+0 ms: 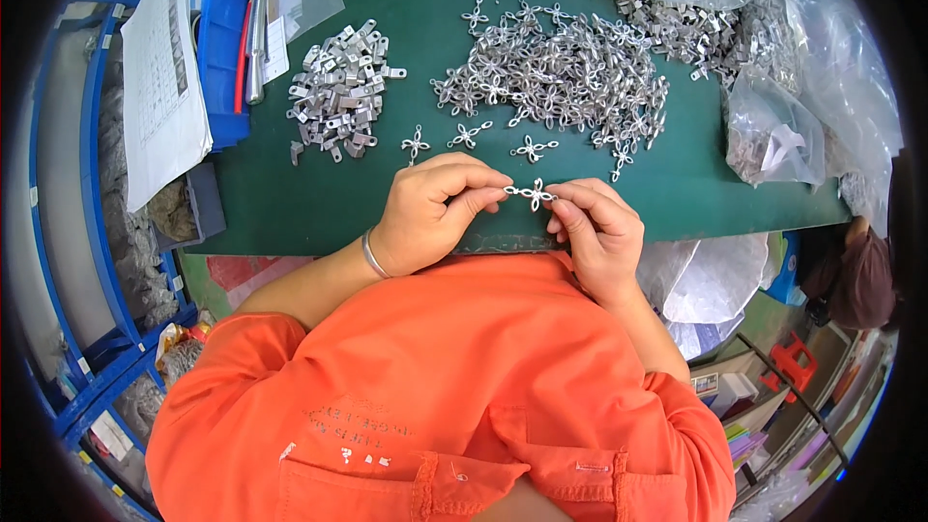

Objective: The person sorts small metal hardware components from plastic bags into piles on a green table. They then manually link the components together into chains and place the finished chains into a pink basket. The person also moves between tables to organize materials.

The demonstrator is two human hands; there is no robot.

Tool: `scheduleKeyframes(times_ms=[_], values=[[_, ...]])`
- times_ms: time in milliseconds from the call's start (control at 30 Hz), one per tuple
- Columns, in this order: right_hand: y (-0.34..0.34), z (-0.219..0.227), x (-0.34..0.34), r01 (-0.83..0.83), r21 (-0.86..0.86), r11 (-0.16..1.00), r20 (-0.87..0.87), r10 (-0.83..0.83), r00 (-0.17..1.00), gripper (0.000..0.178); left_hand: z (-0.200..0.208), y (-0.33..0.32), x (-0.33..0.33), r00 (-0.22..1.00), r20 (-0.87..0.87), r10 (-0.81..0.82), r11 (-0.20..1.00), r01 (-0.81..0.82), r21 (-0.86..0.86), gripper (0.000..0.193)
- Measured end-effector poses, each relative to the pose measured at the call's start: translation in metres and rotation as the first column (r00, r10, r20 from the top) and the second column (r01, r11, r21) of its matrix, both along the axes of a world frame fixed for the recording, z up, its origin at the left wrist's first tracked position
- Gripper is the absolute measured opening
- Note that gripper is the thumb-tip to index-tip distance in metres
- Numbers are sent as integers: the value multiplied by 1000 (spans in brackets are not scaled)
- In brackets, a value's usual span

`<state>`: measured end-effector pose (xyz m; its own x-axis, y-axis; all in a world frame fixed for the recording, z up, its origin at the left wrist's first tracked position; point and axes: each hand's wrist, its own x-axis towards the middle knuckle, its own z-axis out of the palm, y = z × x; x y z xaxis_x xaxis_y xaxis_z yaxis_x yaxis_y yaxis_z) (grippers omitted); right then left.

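Between my two hands, just over the table's front edge, is a small silver metal piece shaped like a four-petal flower (536, 195). My left hand (430, 201) pinches its left tip between thumb and forefinger. On the other side, my right hand (601, 232) grips the right end with its fingertips. Three similar loose flower pieces lie close beyond my hands, one of them (533, 148) straight ahead. Behind them spreads a big heap of silver flower pieces (561, 68). To the left is a smaller pile of bent metal clips (338, 87).
A green tabletop (290, 203) carries everything. More metal clips (667, 34) are heaped at the back right, beside clear plastic bags (773, 126). At the left stand a blue tray (224, 48) with pens and paper sheets (164, 87). Blue shelving (101, 271) rises farther left.
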<state>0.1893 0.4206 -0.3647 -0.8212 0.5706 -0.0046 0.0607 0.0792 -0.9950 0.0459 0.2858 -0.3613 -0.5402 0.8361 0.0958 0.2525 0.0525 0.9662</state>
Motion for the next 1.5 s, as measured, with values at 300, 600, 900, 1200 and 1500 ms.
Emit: scheduleKeyframes(times_ms=[300, 600, 900, 1200, 1500], values=[[6, 6, -1, -175, 427, 887, 59, 166, 984, 2, 6, -14, -8, 919, -341, -197, 975, 145, -170, 5], [18, -10, -30, -27, 797, 604, 115, -108, 987, 14, 13, -14, -8, 954, -270, -132, 964, 60, -258, 12], [6, 6, -16, -26, 466, 884, 16, 21, 1000, 8, 8, 3, -5, 1000, 2, -9, 999, 9, -34, 16], [3, 13, -7, 1, -416, 909, 177, 80, 981, 17, 12, 0, -1, 896, 445, 17, 994, 31, -101, 13], [5, 8, -2, -11, -579, 815, 74, 66, 995, 25, 9, -2, 3, 801, 594, 68, 993, 5, -120, 14]])
